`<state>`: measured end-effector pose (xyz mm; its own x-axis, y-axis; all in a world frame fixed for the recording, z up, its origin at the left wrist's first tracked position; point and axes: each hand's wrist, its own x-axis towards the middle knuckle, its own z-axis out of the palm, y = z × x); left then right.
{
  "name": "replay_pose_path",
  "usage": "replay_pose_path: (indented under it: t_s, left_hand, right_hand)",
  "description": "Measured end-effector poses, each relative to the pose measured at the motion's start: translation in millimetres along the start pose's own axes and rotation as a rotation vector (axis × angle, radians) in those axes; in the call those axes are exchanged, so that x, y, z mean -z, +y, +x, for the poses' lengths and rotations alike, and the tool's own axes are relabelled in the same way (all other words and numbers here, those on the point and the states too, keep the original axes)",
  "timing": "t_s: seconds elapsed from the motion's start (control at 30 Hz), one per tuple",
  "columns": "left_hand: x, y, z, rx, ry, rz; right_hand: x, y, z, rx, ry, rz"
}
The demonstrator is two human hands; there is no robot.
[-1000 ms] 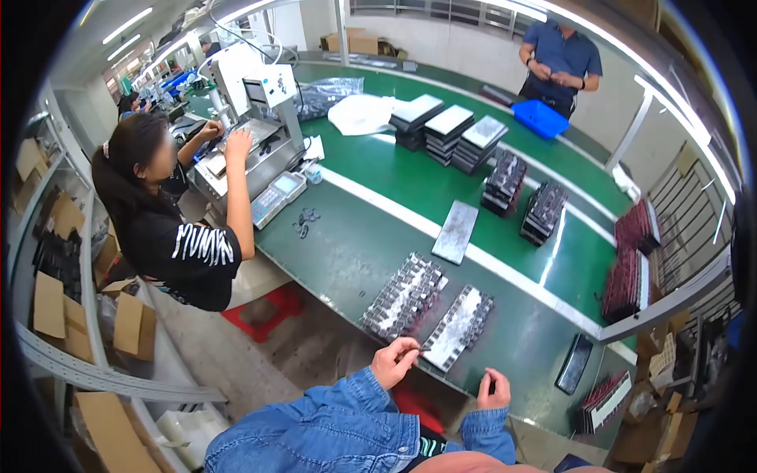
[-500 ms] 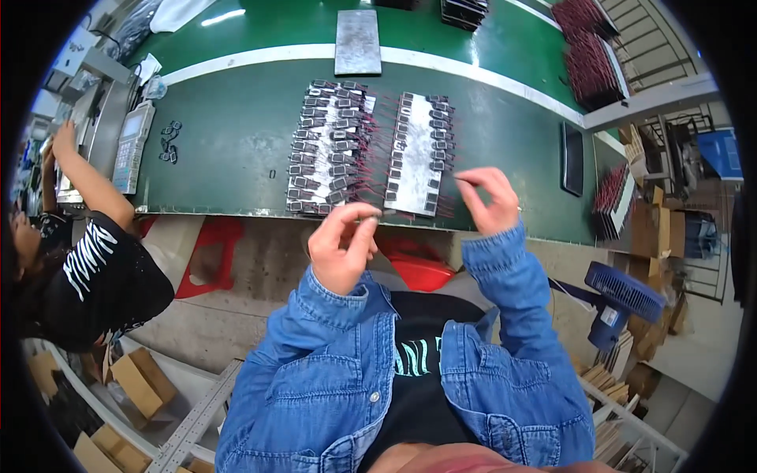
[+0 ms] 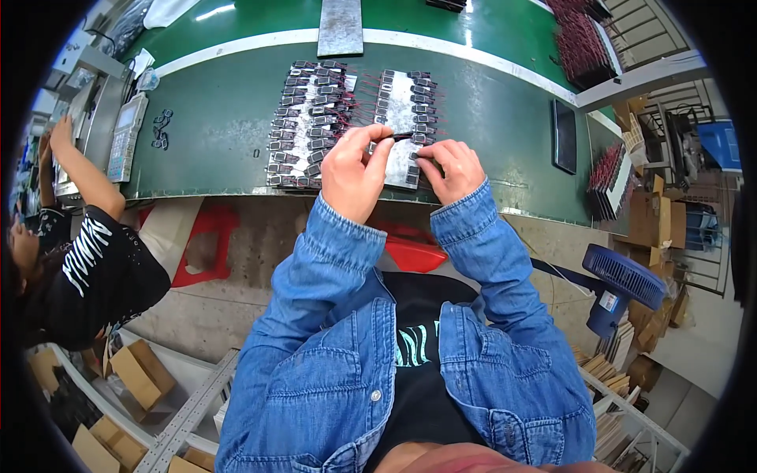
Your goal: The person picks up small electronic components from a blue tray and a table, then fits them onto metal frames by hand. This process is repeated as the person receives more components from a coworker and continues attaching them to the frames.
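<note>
My left hand (image 3: 356,172) pinches a small dark piece (image 3: 400,137) between thumb and forefinger, over the right-hand white board (image 3: 401,98). My right hand (image 3: 454,171) is closed in a pinch at that board's right edge, with its fingertips at a small black rectangular part (image 3: 415,157). Rows of such black parts with thin red and dark wires line both long sides of this board. Left of it lies a second white board (image 3: 300,118), also lined with black wired parts. My hands hide the near portion of the right-hand board.
A grey metal plate (image 3: 340,30) lies at the back, a black tray (image 3: 564,135) to the right. Loose black parts (image 3: 161,128) sit near a keypad device (image 3: 126,140). A co-worker (image 3: 95,260) works at the left. A blue fan (image 3: 623,284) stands right.
Both hands have moved forward from the table's front edge onto the right-hand board. The right hand has come in leftward, nearer the left hand. The view has shifted slightly.
</note>
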<state>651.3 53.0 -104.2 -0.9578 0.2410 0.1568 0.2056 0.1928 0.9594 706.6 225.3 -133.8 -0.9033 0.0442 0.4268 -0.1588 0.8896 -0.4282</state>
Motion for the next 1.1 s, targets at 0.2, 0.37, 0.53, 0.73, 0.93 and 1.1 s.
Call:
replay_pose_path:
  t_s: [0.2,0.37,0.53,0.73,0.93,1.1]
  left_hand:
    - [-20.0,-27.4,12.2,-0.107,-0.011,0.146]
    - [-29.7,-31.4,9.0,-0.035,-0.036,0.174]
    - [-37.9,-26.6,8.6,-0.097,-0.083,0.335]
    - [-39.1,-20.6,10.0,-0.208,-0.042,0.485]
    - [-33.7,-20.0,0.6,-0.400,0.053,0.477]
    - [63.2,24.4,-15.7,-0.490,0.273,0.454]
  right_hand:
    - [-7.3,4.0,2.0,-0.152,-0.037,0.119]
    - [-6.6,4.1,-3.2,-0.176,-0.046,0.141]
    - [7.0,15.2,-33.7,-0.323,0.117,0.417]
    - [15.2,56.3,-46.5,-0.540,0.350,0.756]
    - [13.9,67.6,-52.1,-0.591,0.382,0.806]
    - [15.2,85.1,-66.5,-0.561,0.417,0.851]
